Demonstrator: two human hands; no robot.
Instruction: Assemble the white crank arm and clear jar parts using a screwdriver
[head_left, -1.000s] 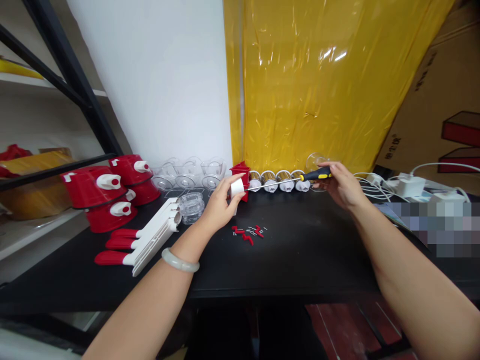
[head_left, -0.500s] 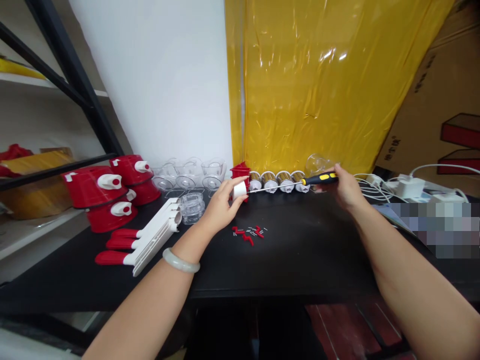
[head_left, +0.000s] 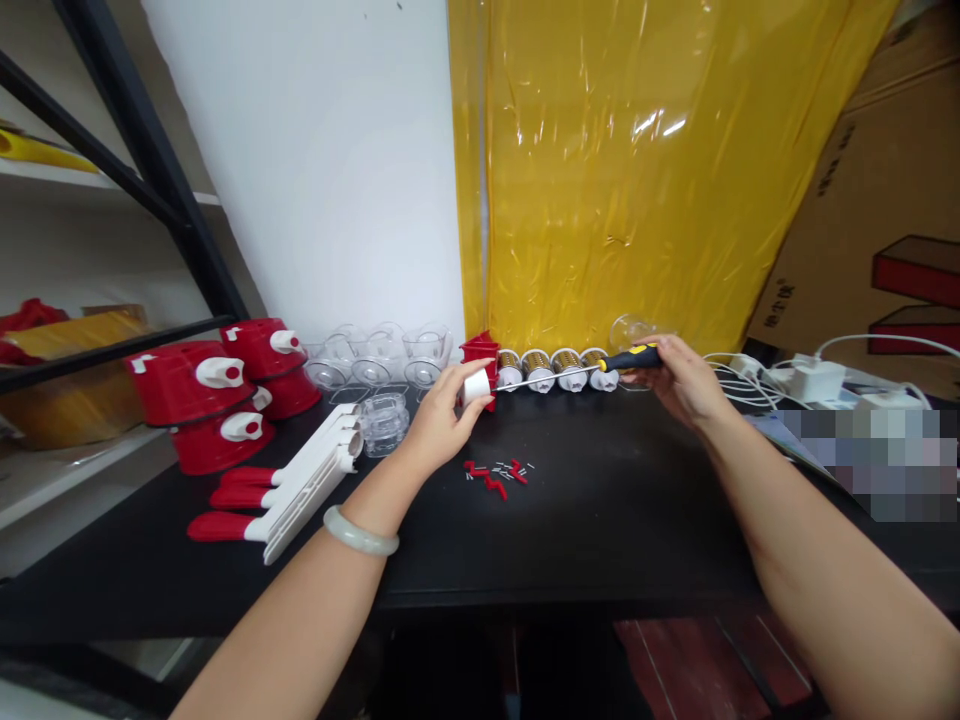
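Observation:
My left hand [head_left: 437, 422] is closed around a small white cylindrical part [head_left: 475, 385] held above the black table [head_left: 600, 520]. My right hand [head_left: 679, 380] grips a screwdriver [head_left: 592, 365] with a black and yellow handle; its thin shaft points left and its tip meets the white part. Just behind the white part stands a small red piece [head_left: 480, 352]. A pale bangle [head_left: 360, 532] circles my left wrist.
Red lids with white knobs [head_left: 214, 385] are stacked at the left beside white-and-red handles [head_left: 285, 485]. Clear cups [head_left: 379, 352], a clear jar [head_left: 384, 420], brass-coloured spools [head_left: 555, 365], and small red clips with screws [head_left: 499, 470] lie on the table. Cables and chargers [head_left: 802, 380] sit right.
The screwdriver and my right hand have shifted slightly left and down, keeping the tip at the white part. My left hand holds almost still.

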